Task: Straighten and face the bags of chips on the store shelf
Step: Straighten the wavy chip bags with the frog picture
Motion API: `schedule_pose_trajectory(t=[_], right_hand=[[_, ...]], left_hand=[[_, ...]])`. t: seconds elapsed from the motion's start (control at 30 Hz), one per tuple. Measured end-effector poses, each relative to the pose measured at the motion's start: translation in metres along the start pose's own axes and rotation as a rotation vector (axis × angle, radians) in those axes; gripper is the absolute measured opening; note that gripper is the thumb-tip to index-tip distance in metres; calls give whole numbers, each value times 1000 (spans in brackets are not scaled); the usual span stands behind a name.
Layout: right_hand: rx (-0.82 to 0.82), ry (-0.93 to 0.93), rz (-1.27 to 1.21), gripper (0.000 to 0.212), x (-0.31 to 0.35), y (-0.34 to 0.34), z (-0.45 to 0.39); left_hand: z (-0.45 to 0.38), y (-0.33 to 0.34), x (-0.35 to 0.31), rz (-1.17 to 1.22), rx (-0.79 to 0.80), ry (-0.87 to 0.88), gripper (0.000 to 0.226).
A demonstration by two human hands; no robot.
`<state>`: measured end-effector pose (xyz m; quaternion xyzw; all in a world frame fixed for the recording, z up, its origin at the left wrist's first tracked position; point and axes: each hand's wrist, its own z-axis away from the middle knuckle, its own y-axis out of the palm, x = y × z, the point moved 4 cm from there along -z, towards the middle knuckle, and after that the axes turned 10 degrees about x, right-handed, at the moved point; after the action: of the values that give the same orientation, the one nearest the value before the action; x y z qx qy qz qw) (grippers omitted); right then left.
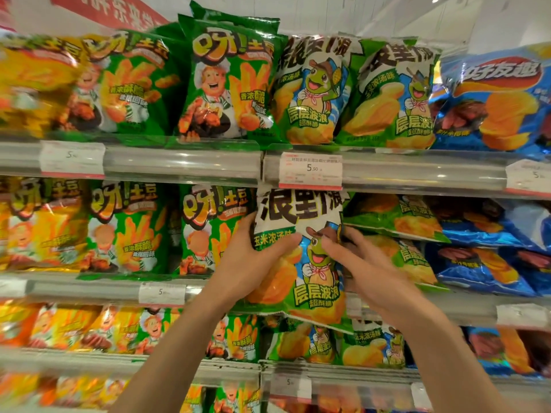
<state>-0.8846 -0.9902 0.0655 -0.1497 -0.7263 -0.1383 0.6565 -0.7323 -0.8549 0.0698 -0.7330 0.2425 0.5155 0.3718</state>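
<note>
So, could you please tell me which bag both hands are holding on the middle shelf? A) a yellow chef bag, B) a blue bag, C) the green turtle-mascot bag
C: the left hand and right hand grip the sides of the turtle-mascot bag.

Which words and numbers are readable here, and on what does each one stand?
"层层波浪" and "超酥脆": held bag, gripped by both hands.
"呀!土豆": green bag, top shelf.
"好友趣": blue bag, top right.
"5.90": price tag.
Other price tags and the red banner: too blurred to read.
</note>
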Motion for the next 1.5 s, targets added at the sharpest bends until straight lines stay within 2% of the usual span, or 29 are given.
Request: schedule_pose_trajectory(t=[0.07, 0.13, 0.2, 0.33, 0.4, 0.47, 0.53, 0.6, 0.8, 0.97, 1.07, 1.17, 1.27, 1.37, 1.43, 1.5], right_hand=[[8, 0, 83, 49, 2, 14, -8], [4, 20, 153, 57, 2, 23, -17], [-89, 12, 252, 57, 2, 25, -25], [-409, -94, 880, 48, 9, 20, -48], [-426, 30, 1089, 61, 4, 21, -66], [-371, 266, 1158, 83, -6, 19, -82], [-302, 435, 1142, 101, -16, 17, -92], [-280, 447, 1102, 105, -20, 14, -97], [-414, 236, 987, 84, -17, 8, -89], [-470, -52, 902, 86, -19, 18, -89], [-510, -193, 981, 88, -19, 26, -96], [-484, -91, 1078, 95, -24, 23, -112], [-452, 129, 946, 107, -39, 11, -118], [-459, 243, 824, 111, -49, 3, -116], [-471, 249, 786, 109, -50, 1, -118], [-523, 161, 771, 102, -46, 2, -119]], left_hand=[[11, -13, 4, -18, -63, 24, 71], [20, -28, 10, -25, -123, 14, 85], [25, -44, 20, -28, -184, 0, 101], [36, -69, 29, -20, -275, 21, 102], [38, -77, 29, -21, -302, 18, 104], [37, -83, 29, -27, -322, 13, 103], [36, -86, 29, -48, -337, 12, 104], [36, -88, 28, -61, -346, 18, 105], [37, -91, 31, -39, -347, 28, 106], [36, -95, 30, -17, -346, 31, 104], [36, -96, 29, -25, -348, 33, 104], [38, -95, 28, -27, -350, 42, 105], [37, -94, 28, -20, -343, 53, 104], [38, -94, 30, -14, -338, 62, 102], [38, -94, 31, -13, -338, 65, 99], [38, -95, 31, -15, -341, 70, 100]])
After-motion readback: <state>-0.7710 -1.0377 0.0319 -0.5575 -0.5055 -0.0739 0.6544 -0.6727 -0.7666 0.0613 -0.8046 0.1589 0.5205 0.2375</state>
